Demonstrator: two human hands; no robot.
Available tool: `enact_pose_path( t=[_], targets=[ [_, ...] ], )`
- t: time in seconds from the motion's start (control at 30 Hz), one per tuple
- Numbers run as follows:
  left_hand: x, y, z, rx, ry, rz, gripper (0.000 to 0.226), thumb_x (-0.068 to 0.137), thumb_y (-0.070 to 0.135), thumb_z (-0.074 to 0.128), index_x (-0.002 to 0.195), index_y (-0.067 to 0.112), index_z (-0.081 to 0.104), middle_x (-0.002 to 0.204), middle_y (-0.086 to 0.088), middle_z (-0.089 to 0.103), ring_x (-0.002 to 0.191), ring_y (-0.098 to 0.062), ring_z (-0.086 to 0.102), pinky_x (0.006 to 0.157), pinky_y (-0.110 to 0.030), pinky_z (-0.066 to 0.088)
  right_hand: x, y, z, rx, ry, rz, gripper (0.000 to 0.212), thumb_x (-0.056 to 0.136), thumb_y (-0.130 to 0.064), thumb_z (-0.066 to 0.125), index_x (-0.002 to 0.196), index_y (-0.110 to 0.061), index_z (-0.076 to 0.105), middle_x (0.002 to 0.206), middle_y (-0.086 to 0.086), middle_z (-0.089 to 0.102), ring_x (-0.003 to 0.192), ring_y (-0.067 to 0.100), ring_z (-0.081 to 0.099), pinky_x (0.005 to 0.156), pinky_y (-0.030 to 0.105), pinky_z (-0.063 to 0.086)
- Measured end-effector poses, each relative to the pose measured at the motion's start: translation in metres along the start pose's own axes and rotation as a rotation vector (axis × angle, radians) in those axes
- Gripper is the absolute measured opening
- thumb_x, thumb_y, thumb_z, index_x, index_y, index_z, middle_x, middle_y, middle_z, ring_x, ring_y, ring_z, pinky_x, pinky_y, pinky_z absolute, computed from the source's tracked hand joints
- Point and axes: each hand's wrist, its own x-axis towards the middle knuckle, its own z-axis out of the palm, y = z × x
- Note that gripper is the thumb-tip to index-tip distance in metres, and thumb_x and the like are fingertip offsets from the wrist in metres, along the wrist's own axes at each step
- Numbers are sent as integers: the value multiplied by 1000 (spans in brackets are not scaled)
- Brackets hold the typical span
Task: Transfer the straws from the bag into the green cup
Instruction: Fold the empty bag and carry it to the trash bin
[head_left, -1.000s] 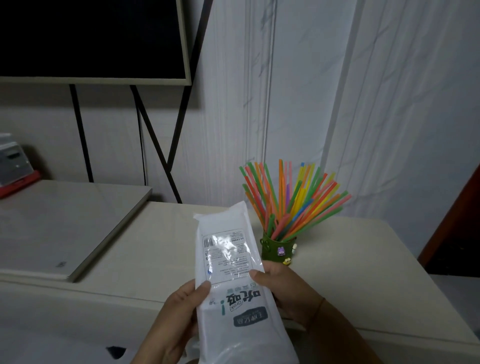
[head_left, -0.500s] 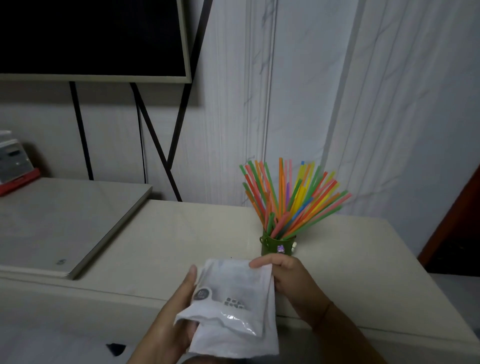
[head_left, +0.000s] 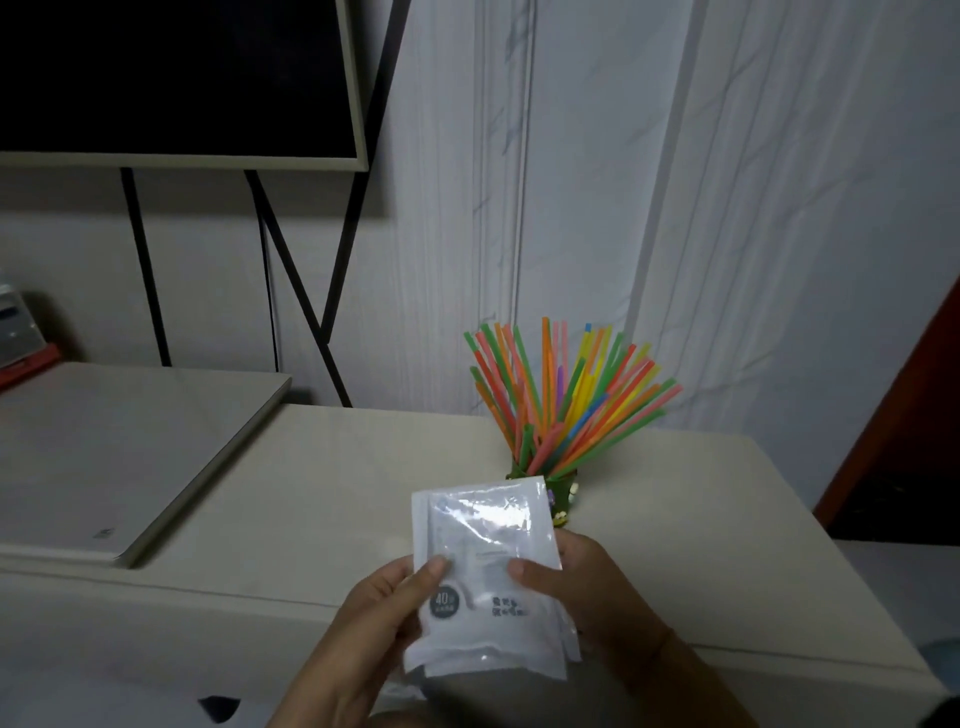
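Observation:
A white plastic bag (head_left: 485, 577), folded over and flat, is held in front of me above the near edge of the cream table (head_left: 363, 499). My left hand (head_left: 374, 613) grips its left side with the thumb on top. My right hand (head_left: 587, 587) grips its right side the same way. Just behind the bag stands the small green cup (head_left: 561, 486), partly hidden by the bag's top corner. Several coloured straws (head_left: 566, 400) fan out of the cup in orange, green, yellow, pink and blue. No straw shows inside the bag.
A flat grey slab like a closed laptop (head_left: 119, 452) lies on the left of the table. A dark screen (head_left: 176, 78) on black legs stands behind it. A red-based box (head_left: 21, 348) sits at the far left. A white wall is close behind the cup.
The bag was long and upright a second ago. It has been folded down into a short packet, and both hands have shifted their hold on it.

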Motion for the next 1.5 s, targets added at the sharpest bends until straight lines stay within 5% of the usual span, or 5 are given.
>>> enact_pose_path(
  t=[0.17, 0.4, 0.6, 0.87, 1.5],
  targets=[
    [-3, -7, 18, 58, -126, -65, 43, 66, 5, 79, 106, -8, 69, 104, -30, 69, 98, -42, 67, 95, -51, 49, -14, -13, -14, -30, 73, 27, 13, 87, -11, 61, 99, -9, 66, 86, 6, 74, 69, 13, 72, 56, 22, 55],
    [1, -18, 71, 106, -210, -38, 43, 60, 0, 78, 101, -10, 70, 95, -29, 70, 83, -37, 71, 64, -34, 58, -55, -11, -67, -121, 195, 20, 27, 81, -14, 69, 107, -9, 66, 98, 10, 75, 87, 23, 72, 75, 36, 59],
    [1, -28, 130, 159, -348, -57, 41, 70, 8, 75, 109, -1, 67, 102, -23, 72, 96, -38, 69, 90, -47, 53, -99, -11, -113, -31, 337, 15, 30, 82, -21, 68, 111, -13, 63, 101, 8, 74, 89, 24, 72, 74, 38, 59],
    [4, -43, 232, 334, -538, -57, 34, 78, 9, 73, 111, 5, 66, 100, -14, 74, 92, -30, 71, 88, -46, 55, -159, -6, -183, 156, 645, -19, 26, 87, -13, 62, 112, -7, 64, 103, 19, 72, 95, 39, 67, 85, 59, 52],
    [26, -138, 423, 807, -864, -67, 36, 76, 16, 75, 110, 6, 67, 108, -12, 71, 98, -27, 68, 89, -40, 55, -259, 43, -317, 318, 1096, 3, 15, 85, -8, 63, 99, -4, 67, 92, 18, 72, 77, 30, 68, 59, 31, 56]
  ],
)
